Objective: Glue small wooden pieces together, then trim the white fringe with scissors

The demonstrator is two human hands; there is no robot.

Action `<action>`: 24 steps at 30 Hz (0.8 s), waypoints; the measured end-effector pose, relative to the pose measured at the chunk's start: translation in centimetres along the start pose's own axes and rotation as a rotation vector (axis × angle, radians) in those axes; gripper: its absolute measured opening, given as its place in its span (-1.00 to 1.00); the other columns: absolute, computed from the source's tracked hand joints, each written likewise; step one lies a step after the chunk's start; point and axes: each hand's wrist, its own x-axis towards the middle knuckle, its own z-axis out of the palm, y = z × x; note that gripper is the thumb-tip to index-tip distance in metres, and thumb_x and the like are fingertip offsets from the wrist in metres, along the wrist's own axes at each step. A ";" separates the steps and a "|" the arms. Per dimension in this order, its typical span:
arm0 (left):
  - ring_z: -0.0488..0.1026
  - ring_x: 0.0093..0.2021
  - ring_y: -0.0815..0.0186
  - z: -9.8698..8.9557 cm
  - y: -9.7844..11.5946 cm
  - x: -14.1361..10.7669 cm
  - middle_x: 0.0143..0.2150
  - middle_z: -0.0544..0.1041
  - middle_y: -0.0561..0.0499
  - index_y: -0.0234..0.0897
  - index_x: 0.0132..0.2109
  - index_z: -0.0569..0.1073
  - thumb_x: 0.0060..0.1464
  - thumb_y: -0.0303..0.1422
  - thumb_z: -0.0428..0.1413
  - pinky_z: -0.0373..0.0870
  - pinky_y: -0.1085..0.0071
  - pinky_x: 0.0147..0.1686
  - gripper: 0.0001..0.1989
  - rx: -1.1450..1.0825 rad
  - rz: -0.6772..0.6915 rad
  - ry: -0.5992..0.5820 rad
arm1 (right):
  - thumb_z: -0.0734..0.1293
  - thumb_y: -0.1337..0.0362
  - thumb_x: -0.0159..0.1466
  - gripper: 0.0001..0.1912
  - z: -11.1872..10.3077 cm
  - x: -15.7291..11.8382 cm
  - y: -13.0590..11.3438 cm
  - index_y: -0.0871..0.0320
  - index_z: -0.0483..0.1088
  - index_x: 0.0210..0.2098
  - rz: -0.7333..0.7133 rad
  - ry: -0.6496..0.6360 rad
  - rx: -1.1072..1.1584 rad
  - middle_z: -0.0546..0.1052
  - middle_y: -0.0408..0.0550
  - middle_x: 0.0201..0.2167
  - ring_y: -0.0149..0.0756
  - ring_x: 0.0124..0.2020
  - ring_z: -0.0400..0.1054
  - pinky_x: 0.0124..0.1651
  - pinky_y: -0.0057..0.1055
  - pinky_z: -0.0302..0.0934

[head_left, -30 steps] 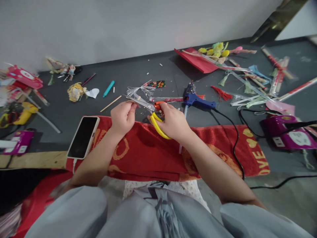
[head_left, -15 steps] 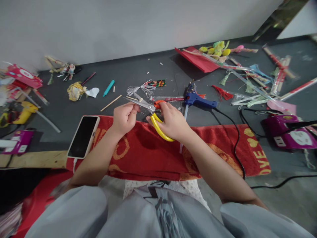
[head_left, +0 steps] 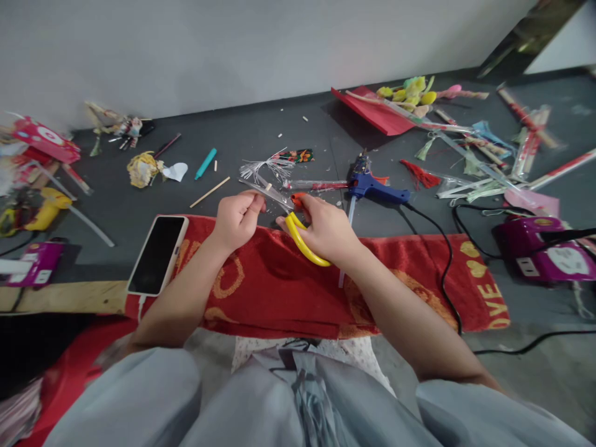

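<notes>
My right hand (head_left: 331,231) is closed round the scissors (head_left: 302,239), which have one yellow and one orange handle. Their metal blades point left and away from me, reaching just beyond the fingertips of my left hand (head_left: 238,218). That hand is closed in a pinch beside the blades, and whatever it pinches is hidden by the fingers. A short pale bit (head_left: 269,186) shows at the blades. Just past them lies a bundle of thin white strands (head_left: 265,166) by a flower-patterned strip (head_left: 298,156). Both hands are above the far edge of a red towel (head_left: 288,292).
A blue glue gun (head_left: 375,187) with a black cord lies right of my hands. A phone (head_left: 157,256) rests at the left. Nearby are a thin wooden stick (head_left: 209,192), a teal pen-like tube (head_left: 205,164), a red tassel (head_left: 420,174) and a purple power block (head_left: 542,248).
The view has shifted slightly. The pale bit at the blades sits farther along them, towards the scissors' pivot. Both hands keep nearly the same place and hold.
</notes>
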 end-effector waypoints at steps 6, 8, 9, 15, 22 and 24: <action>0.37 -0.58 0.41 0.1 -0.1 -0.1 -0.59 0.45 0.04 -0.24 -0.49 0.37 0.31 -0.12 -0.17 0.24 0.44 -0.53 -0.51 0.006 0.016 0.003 | 0.22 -0.13 0.24 -0.50 -0.2 0.0 -0.2 0.20 0.40 -0.18 0.049 -0.041 -0.059 0.55 0.07 -0.30 -0.17 -0.30 0.40 -0.28 -0.34 0.10; 0.34 -0.60 0.41 0.1 -0.2 -0.1 -0.61 0.43 0.05 -0.23 -0.49 0.37 0.31 -0.12 -0.17 0.22 0.43 -0.54 -0.52 0.006 0.007 0.002 | 0.21 -0.15 0.24 -0.49 -0.3 0.1 -0.3 0.20 0.40 -0.19 0.064 -0.058 -0.079 0.56 0.07 -0.30 -0.15 -0.29 0.41 -0.30 -0.34 0.08; 0.32 -0.61 0.41 0.1 -0.3 -0.1 -0.62 0.42 0.05 -0.23 -0.48 0.37 0.31 -0.11 -0.17 0.21 0.43 -0.54 -0.52 0.007 0.000 0.000 | 0.21 -0.15 0.24 -0.49 -0.3 0.1 -0.3 0.19 0.40 -0.20 0.071 -0.063 -0.089 0.56 0.07 -0.30 -0.14 -0.30 0.41 -0.31 -0.34 0.07; 0.27 -0.63 0.42 0.2 -0.6 -0.1 -0.65 0.37 0.07 -0.23 -0.49 0.38 0.29 0.01 -0.21 0.19 0.43 -0.56 -0.44 0.023 -0.034 0.018 | 0.19 -0.20 0.23 -0.46 -0.4 0.0 -0.5 0.17 0.41 -0.25 0.101 -0.087 -0.131 0.56 0.04 -0.38 -0.15 -0.37 0.42 -0.38 -0.34 0.02; 0.25 -0.64 0.42 0.2 -0.6 0.1 -0.67 0.33 0.08 -0.23 -0.50 0.37 0.27 0.06 -0.22 0.17 0.43 -0.58 -0.41 0.008 -0.024 0.015 | 0.13 -0.22 0.27 -0.43 -0.1 0.1 -0.3 0.19 0.40 -0.25 0.095 -0.098 -0.164 0.57 0.07 -0.37 -0.10 -0.35 0.45 -0.38 -0.32 0.03; 0.22 -0.65 0.43 0.1 -0.6 0.1 -0.68 0.31 0.09 -0.23 -0.50 0.37 0.26 0.07 -0.22 0.16 0.43 -0.58 -0.41 0.003 -0.041 -0.005 | 0.12 -0.22 0.27 -0.42 -0.1 0.1 -0.2 0.19 0.40 -0.24 0.078 -0.091 -0.169 0.58 0.08 -0.35 -0.08 -0.32 0.46 -0.36 -0.32 0.05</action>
